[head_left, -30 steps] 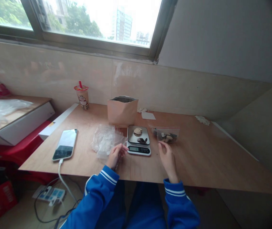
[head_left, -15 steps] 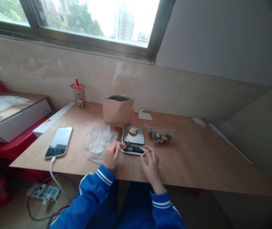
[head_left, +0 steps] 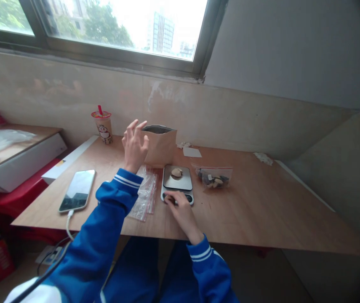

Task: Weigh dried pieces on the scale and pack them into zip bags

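Note:
My right hand [head_left: 182, 213] pinches a small dark brown dried piece [head_left: 169, 199] over the front panel of a digital kitchen scale [head_left: 182, 184], partly covering its display. A pale, rounded dried slice [head_left: 176, 172] lies on the scale's metal plate. My left hand [head_left: 134, 147], fingers spread and holding nothing, is raised at the left side of an open-topped kraft paper pouch [head_left: 162, 148]; whether they touch is unclear. Clear zip bags [head_left: 146, 195] lie under my left forearm, left of the scale. To its right rests a zip bag of dark and pale dried pieces [head_left: 214, 179].
A phone [head_left: 77, 191] on a white charging cable [head_left: 70, 219] lies at the table's left. Behind it stands a drink cup with a red straw [head_left: 104, 128]. Near the wall are a white card [head_left: 192, 152] and crumpled tissue [head_left: 263, 159].
My left hand has let go of the brown piece and risen forward to the pouch. My right hand has moved left and now holds that piece.

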The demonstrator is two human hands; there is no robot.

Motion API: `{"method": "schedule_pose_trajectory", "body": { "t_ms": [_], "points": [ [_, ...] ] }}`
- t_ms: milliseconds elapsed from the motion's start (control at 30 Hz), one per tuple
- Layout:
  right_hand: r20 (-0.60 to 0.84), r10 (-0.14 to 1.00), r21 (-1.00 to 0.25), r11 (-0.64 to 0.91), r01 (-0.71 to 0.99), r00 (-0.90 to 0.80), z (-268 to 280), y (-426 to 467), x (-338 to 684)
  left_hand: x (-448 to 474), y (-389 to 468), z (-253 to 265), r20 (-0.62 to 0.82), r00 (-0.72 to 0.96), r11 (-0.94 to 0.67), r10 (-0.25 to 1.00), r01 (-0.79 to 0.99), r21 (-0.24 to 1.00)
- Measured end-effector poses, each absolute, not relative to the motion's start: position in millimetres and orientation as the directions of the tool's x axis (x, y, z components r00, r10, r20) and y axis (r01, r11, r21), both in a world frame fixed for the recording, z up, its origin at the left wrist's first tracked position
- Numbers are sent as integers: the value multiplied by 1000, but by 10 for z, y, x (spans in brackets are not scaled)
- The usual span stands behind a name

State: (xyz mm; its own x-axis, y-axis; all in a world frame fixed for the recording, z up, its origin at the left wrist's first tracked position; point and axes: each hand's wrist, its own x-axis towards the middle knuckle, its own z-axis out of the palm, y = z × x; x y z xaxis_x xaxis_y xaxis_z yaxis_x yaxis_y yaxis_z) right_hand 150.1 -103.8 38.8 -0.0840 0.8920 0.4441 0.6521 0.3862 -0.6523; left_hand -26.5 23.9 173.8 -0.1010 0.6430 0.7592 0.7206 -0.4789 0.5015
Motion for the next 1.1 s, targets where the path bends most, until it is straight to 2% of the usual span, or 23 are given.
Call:
{"method": "schedule_pose_trajectory", "body": {
  "t_ms": [100, 167, 233, 333, 433, 533, 633, 700, 767, 900, 1100],
  "points": [
    [389, 911, -803, 264, 534, 134, 505, -756, 1732, -181, 561, 1905, 753, -34, -466, 657, 767, 441],
    [312, 941, -815, 196, 545, 128, 529, -556, 1893, -130, 741, 1918, 728, 6, -452, 685, 788, 419],
    [295, 950, -733, 157, 662, 102, 502, -428, 2027, -97, 852, 1872, 669, 36, -420, 742, 804, 422],
    [427, 894, -567, 150, 810, 133, 471, -435, 2115, -94, 822, 1785, 616, 51, -387, 786, 818, 426],
    [574, 812, -528, 267, 806, 107, 629, -624, 2014, -161, 569, 1759, 641, 52, -389, 766, 831, 398],
    [665, 746, -514, 417, 749, 40, 978, -847, 1744, -276, 231, 1765, 609, 104, -406, 786, 829, 383],
    [689, 714, -458, 563, 688, -126, 1268, -982, 1426, -384, -38, 1712, 514, 353, -562, 782, 757, 334],
    [652, 717, -435, 621, 652, -248, 1323, -1007, 1260, -428, -145, 1641, 462, 485, -655, 742, 671, 347],
    [586, 760, -462, 598, 655, -280, 1276, -1000, 1155, -456, -201, 1567, 464, 510, -684, 724, 619, 386],
    [478, 859, -505, 441, 742, -185, 1124, -982, 1073, -506, -227, 1444, 501, 451, -672, 739, 553, 493],
    [246, 966, -567, 205, 798, -73, 1084, -824, 959, -529, -263, 1126, 576, 345, -664, 741, 505, 552]
  ]
}}
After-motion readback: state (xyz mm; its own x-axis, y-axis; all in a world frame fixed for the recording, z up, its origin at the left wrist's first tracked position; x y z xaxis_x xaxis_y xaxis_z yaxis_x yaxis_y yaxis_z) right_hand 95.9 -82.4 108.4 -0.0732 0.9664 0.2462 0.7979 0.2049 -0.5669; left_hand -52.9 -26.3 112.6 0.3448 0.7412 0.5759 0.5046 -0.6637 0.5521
